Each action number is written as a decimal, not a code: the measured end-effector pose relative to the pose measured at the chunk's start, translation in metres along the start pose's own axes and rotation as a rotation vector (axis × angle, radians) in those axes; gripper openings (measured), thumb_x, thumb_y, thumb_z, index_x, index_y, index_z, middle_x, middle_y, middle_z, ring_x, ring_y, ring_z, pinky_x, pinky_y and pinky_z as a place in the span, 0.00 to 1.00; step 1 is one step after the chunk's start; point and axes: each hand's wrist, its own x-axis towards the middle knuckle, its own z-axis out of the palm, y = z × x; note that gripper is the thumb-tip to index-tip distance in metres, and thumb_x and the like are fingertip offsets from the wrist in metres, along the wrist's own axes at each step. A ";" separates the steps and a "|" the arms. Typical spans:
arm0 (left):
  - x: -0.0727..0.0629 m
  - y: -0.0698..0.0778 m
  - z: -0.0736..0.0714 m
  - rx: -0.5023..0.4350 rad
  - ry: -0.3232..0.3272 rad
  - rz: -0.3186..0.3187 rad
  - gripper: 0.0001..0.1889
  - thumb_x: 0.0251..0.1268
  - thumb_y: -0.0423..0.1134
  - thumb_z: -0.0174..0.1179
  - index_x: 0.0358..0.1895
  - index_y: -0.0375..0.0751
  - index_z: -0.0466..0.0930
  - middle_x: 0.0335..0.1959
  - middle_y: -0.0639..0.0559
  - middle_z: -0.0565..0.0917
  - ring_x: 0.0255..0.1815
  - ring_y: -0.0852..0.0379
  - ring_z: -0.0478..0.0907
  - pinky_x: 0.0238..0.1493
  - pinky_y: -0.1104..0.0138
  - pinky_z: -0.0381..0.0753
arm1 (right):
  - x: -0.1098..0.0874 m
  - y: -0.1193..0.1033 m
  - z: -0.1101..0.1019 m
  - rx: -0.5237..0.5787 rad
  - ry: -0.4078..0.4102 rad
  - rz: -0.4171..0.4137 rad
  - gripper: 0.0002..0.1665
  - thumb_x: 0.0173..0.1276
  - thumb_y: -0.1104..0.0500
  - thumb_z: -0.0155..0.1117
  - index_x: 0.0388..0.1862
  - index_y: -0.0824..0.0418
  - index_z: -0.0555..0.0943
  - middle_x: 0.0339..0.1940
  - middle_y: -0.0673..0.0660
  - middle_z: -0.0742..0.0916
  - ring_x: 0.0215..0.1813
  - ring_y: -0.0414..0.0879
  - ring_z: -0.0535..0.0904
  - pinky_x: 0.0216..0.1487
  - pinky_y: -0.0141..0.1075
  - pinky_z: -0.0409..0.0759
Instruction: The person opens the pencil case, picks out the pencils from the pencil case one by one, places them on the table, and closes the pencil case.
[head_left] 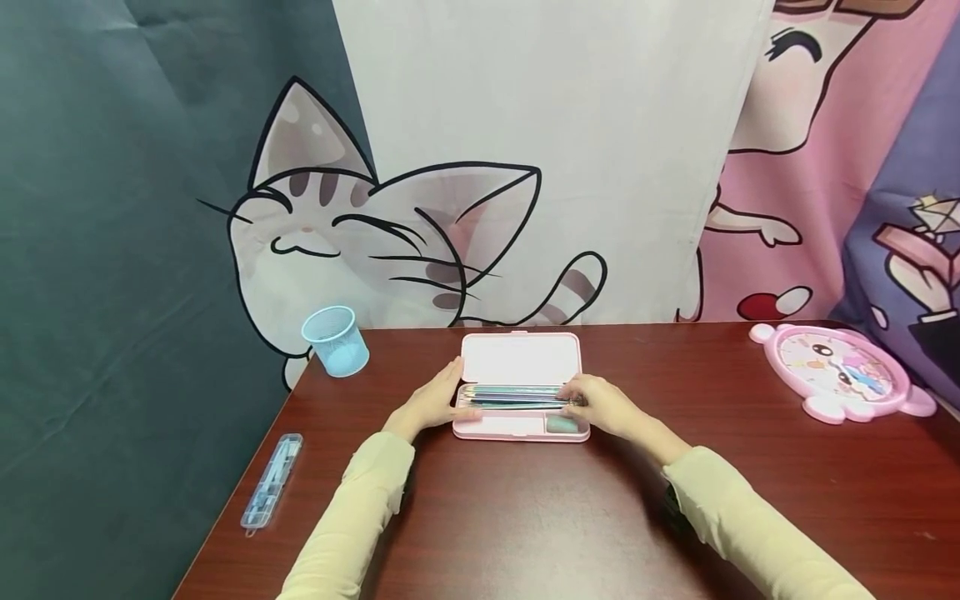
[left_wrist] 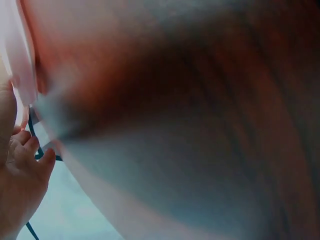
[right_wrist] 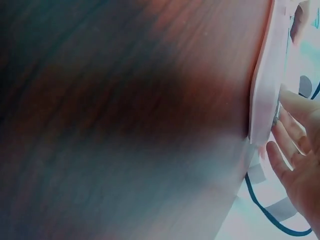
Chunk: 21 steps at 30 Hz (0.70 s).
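A pink pencil case (head_left: 498,427) lies open on the table, its white-lined lid (head_left: 521,358) tilted back. Several pencils (head_left: 517,397) lie lengthwise in it, and a grey-green eraser-like block (head_left: 562,424) sits in the front right compartment. My left hand (head_left: 431,402) holds the case's left end, thumb over the front part and fingers by the lid's edge. At the other end, my right hand (head_left: 606,406) pinches the pencils' right ends between thumb and fingers. Both wrist views show the case's pink side (right_wrist: 265,75) beside the hands; the fingertips are partly hidden.
A light blue mesh cup (head_left: 341,342) stands at the back left. Nearer on the left lies a clear blue slim box (head_left: 272,481). A pink cartoon clock (head_left: 840,371) lies at the right. A printed cloth (head_left: 562,100) hangs behind the table (head_left: 517,517).
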 end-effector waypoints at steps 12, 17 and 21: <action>0.003 0.002 0.009 -0.106 0.020 -0.045 0.49 0.49 0.56 0.65 0.71 0.38 0.50 0.69 0.43 0.60 0.70 0.50 0.58 0.67 0.54 0.60 | -0.001 -0.006 -0.002 -0.164 -0.062 -0.061 0.06 0.54 0.61 0.68 0.32 0.59 0.82 0.29 0.49 0.80 0.34 0.42 0.79 0.37 0.36 0.78; 0.002 0.004 0.008 -0.121 0.014 -0.057 0.49 0.49 0.56 0.65 0.70 0.37 0.50 0.69 0.42 0.60 0.69 0.49 0.58 0.67 0.54 0.59 | -0.004 -0.007 -0.002 -0.145 -0.060 -0.033 0.04 0.55 0.62 0.67 0.30 0.58 0.80 0.29 0.49 0.81 0.34 0.41 0.78 0.37 0.36 0.78; -0.001 0.001 0.006 -0.123 0.015 -0.069 0.50 0.49 0.56 0.65 0.70 0.37 0.50 0.69 0.42 0.60 0.70 0.49 0.58 0.67 0.54 0.59 | -0.006 -0.002 -0.007 -0.133 -0.023 -0.084 0.04 0.55 0.65 0.67 0.30 0.61 0.80 0.29 0.51 0.81 0.35 0.44 0.79 0.37 0.37 0.79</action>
